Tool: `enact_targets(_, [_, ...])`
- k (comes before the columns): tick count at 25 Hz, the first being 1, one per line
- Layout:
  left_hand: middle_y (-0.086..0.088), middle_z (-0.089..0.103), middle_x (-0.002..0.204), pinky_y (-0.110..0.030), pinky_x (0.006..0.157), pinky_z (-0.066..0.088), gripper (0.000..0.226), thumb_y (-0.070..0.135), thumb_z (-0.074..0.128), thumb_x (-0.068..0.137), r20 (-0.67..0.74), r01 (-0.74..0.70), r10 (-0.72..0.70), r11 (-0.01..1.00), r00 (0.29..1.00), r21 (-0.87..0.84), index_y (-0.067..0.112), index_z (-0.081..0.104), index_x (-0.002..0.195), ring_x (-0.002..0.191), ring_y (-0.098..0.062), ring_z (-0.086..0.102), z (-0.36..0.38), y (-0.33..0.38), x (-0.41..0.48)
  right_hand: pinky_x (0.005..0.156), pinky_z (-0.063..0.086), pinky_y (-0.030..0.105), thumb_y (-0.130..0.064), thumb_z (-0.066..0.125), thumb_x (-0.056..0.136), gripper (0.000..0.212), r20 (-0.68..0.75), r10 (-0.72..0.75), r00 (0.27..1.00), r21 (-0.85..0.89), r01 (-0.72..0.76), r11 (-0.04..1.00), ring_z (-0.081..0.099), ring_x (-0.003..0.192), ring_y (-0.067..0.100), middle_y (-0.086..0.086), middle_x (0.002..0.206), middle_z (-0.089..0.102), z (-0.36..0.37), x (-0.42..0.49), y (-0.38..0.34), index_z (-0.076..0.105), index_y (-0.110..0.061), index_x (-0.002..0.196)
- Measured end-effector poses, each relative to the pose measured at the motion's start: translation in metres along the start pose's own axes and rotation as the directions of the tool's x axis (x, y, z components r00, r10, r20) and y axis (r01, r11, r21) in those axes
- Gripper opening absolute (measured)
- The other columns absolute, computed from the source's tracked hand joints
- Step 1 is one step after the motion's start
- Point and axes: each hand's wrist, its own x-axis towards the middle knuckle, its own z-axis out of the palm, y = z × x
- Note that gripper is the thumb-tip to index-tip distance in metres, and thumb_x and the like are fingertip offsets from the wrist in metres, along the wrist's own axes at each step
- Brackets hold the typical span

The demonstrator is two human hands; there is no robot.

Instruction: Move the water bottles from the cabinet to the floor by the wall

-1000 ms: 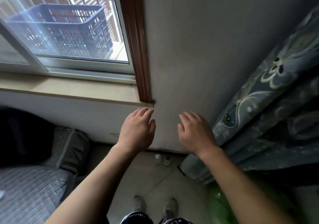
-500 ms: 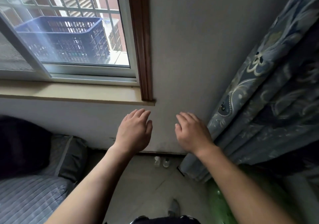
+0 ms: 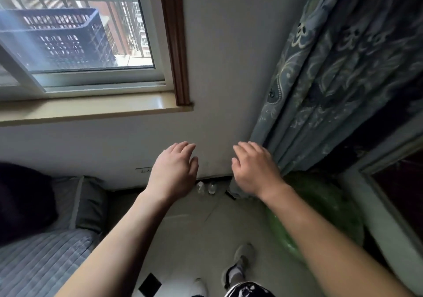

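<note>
Both bare forearms reach forward through the middle of the frame, palms turned down. The left hand (image 3: 172, 169) and the right hand (image 3: 255, 171) hang side by side with a clear gap between them, fingers loosely extended and a little bent, gripping nothing. In that gap, just below the hands in the picture, two small clear plastic water bottles (image 3: 200, 187) stand upright next to each other on the pale tiled floor (image 3: 187, 232), right at the foot of the white plastered wall (image 3: 229, 68) (they are too small to tell whether they touch). A blue-grey patterned curtain (image 3: 343, 79) falls down the right side, its hem reaching the floor just right of the bottles, and a glossy green rounded object (image 3: 320, 216) lies below it. In the upper left a white-framed window (image 3: 91, 81) shows a dark blue slatted plastic crate (image 3: 57, 40) outside the glass, with a beige stone sill (image 3: 91, 111) beneath it. Grey striped bedding (image 3: 41, 262) fills the lower left, and a grey shoe (image 3: 242, 255) shows at bottom centre.
</note>
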Motion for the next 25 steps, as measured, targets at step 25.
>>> enact_targets(25, [-0.003, 0.051, 0.144, -0.038, 0.107, 0.036, 0.045, 0.032, 0.043, 0.098, 0.149, -0.314, 0.312, 0.950, 0.938, -0.011, 0.017, 0.049, 0.140, 0.133, -0.026, 0.044, 0.060, 0.303, -0.214, 0.111, 0.033, 0.044, -0.033, 0.032, 0.099, 0.046, -0.033, 0.357, 0.934, 0.067, -0.354, 0.933, 0.038, 0.134, 0.027, 0.007, 0.144, 0.048, -0.033, -0.385, 0.198, 0.048, -0.011, 0.136])
